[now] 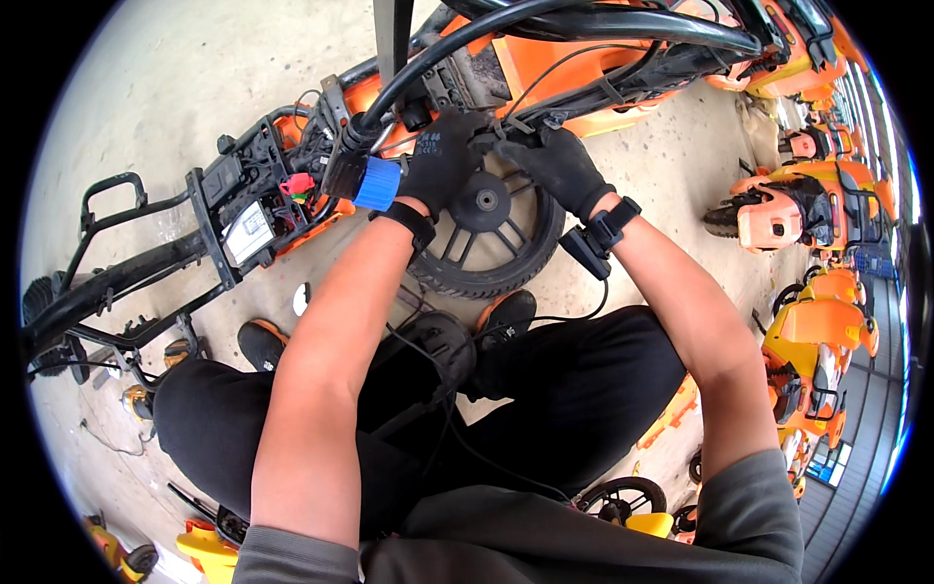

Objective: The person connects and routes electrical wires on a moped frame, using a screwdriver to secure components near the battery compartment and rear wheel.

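An orange and black ride-on vehicle (545, 58) lies tipped on the concrete floor in front of me, its black spoked wheel (491, 229) facing up. My left hand (443, 156), in a black glove, grips the frame just above the wheel hub, beside a blue cylindrical part (377, 183). My right hand (562, 167), also gloved in black, pinches a small dark part at the same spot on the frame. A black device is strapped to each wrist. What the fingers hold is hidden by the gloves.
A black tubular frame (146, 263) with exposed wiring and a red connector (297, 185) stretches to the left. Several orange vehicles (808, 214) line the right side. My knees in black trousers and black shoes (261, 341) sit below the wheel. Yellow parts (204, 550) lie at lower left.
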`<state>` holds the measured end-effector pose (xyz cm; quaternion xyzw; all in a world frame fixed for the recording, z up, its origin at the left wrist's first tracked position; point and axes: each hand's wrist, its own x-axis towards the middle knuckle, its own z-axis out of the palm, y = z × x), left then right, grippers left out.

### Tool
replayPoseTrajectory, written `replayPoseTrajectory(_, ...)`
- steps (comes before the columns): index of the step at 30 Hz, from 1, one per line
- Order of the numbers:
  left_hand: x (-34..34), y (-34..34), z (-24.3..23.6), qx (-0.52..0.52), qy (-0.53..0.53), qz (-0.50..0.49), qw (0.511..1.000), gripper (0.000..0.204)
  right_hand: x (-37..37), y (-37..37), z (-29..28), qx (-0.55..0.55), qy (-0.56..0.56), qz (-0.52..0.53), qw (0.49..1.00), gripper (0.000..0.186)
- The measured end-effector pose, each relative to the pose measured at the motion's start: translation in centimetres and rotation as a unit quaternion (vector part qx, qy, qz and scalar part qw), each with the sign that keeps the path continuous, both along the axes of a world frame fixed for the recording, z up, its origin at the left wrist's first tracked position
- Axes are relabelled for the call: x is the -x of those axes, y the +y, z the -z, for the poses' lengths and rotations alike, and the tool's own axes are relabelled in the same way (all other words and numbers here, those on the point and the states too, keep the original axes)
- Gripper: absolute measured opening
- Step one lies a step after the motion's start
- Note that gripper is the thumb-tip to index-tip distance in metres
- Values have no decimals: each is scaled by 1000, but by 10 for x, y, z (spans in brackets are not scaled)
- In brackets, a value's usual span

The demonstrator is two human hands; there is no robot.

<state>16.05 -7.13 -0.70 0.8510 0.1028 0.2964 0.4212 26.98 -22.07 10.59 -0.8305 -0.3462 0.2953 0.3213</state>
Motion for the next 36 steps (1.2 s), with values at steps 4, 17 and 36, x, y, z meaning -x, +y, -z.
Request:
replayPoseTrajectory(4,-2,-1,3,17,-26,5,1000,40,3,0,1,-17,-25,2,1000,42)
replayPoseTrajectory(17,-3,1,-1,35,-17,28,999,37,-12,-6,27,46,-144,20,988,41)
replayPoseTrajectory(36,-5,-45,-45,40,-94,-81,991,33,-14,-12,14,-88,-70,84,990,44)
